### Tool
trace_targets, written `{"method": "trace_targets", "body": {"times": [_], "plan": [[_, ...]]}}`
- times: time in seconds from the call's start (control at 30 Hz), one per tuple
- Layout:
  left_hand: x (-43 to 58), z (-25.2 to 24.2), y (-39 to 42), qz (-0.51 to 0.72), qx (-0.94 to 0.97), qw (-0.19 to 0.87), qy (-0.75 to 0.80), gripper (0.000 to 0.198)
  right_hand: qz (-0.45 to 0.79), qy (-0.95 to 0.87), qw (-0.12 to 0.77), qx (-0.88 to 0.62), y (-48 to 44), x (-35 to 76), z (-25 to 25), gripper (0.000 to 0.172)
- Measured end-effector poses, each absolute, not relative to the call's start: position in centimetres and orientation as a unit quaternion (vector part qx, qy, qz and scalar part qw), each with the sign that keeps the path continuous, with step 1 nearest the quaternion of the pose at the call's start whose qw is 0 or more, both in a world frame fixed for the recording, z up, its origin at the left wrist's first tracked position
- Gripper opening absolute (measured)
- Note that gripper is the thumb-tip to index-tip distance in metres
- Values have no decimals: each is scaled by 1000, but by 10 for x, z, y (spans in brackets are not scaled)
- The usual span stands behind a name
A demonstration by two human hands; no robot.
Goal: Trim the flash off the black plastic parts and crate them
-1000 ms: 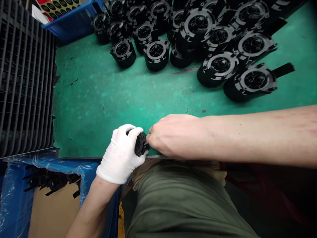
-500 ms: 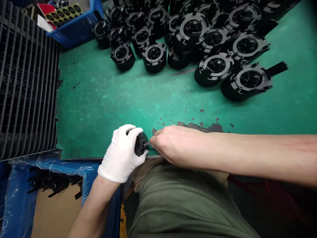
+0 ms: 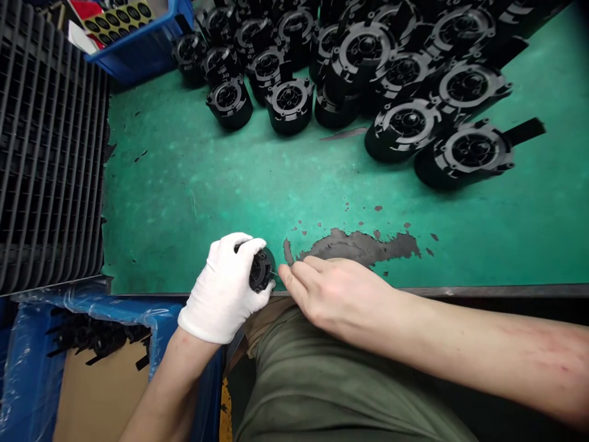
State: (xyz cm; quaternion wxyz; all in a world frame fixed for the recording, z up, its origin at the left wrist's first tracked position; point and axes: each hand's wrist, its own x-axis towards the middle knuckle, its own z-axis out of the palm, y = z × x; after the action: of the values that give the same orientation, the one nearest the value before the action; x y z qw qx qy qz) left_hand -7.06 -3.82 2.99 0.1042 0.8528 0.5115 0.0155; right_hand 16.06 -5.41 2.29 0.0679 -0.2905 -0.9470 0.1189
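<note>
My left hand [image 3: 226,288], in a white glove, is wrapped round a round black part [image 3: 261,270] at the table's front edge. The part's open face with inner ribs is turned to the right. My bare right hand [image 3: 317,288] is just right of it, fingers pinched together. A thin, light-coloured tip shows between these fingers and the part; what my right hand holds is mostly hidden.
Several black round housings [image 3: 289,101] stand at the back of the green table [image 3: 184,178]. A blue bin [image 3: 138,52] with sticker sheets is at back left, stacked black trays [image 3: 50,153] at left, and a blue crate [image 3: 32,368] with black parts at lower left.
My right hand and forearm have moved down, uncovering more of the dark worn patch. My left hand keeps its hold on the black part, almost unmoved.
</note>
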Motion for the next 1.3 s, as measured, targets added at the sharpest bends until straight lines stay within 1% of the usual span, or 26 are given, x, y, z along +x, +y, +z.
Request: {"method": "trace_targets", "body": {"times": [0.07, 0.13, 0.23, 0.3, 0.33, 0.4, 0.47, 0.53, 0.6, 0.67, 0.73, 0.83, 0.9, 1.0, 1.07, 1.13, 1.23, 1.3], "plan": [[-71, 30, -39, 15, 854, 104, 510, 60, 74, -951, 86, -289, -57, 160, 22, 22], [-71, 29, -39, 15, 855, 103, 509, 60, 63, -953, 80, -287, -53, 159, 23, 21], [-71, 27, -39, 19, 854, 103, 510, 62, 111, -948, 39, -294, -38, 162, 25, 20], [-72, 28, -39, 19, 852, 107, 512, 63, 155, -928, 39, -336, -29, 167, 25, 20], [-72, 29, -40, 21, 850, 112, 515, 64, 179, -912, 58, -364, -25, 171, 25, 21], [-74, 31, -39, 55, 844, 127, 519, 66, 232, -872, 136, -410, -21, 179, 24, 23], [-75, 30, -39, 133, 833, 129, 522, 69, 281, -830, 235, -421, -19, 186, 22, 25], [-74, 25, -39, 224, 809, 127, 529, 71, 313, -788, 315, -426, -20, 190, 19, 26], [-71, 16, -39, 296, 776, 128, 543, 74, 319, -750, 367, -448, -20, 191, 15, 27], [-65, 4, -39, 337, 747, 126, 559, 77, 303, -725, 396, -475, -22, 191, 7, 29], [-61, -5, -41, 335, 741, 116, 570, 74, 281, -723, 399, -490, -24, 193, -4, 33], [-61, -8, -45, 284, 769, 101, 563, 68, 262, -751, 366, -484, -30, 196, -13, 38], [-66, -5, -46, 257, 798, 87, 539, 73, 267, -762, 354, -473, -37, 195, -11, 38], [-79, 2, -43, 235, 845, 77, 474, 86, 316, -755, 353, -454, -49, 186, 0, 39], [-87, 7, -41, 225, 871, 85, 428, 92, 354, -751, 352, -433, -55, 177, 4, 38], [-93, 11, -39, 214, 884, 109, 401, 93, 369, -751, 355, -417, -58, 169, 4, 37], [-98, 15, -36, 194, 878, 180, 400, 86, 351, -745, 374, -426, -52, 165, 0, 35], [-97, 14, -32, 194, 866, 195, 418, 76, 339, -748, 376, -429, -46, 166, 0, 35]]}}
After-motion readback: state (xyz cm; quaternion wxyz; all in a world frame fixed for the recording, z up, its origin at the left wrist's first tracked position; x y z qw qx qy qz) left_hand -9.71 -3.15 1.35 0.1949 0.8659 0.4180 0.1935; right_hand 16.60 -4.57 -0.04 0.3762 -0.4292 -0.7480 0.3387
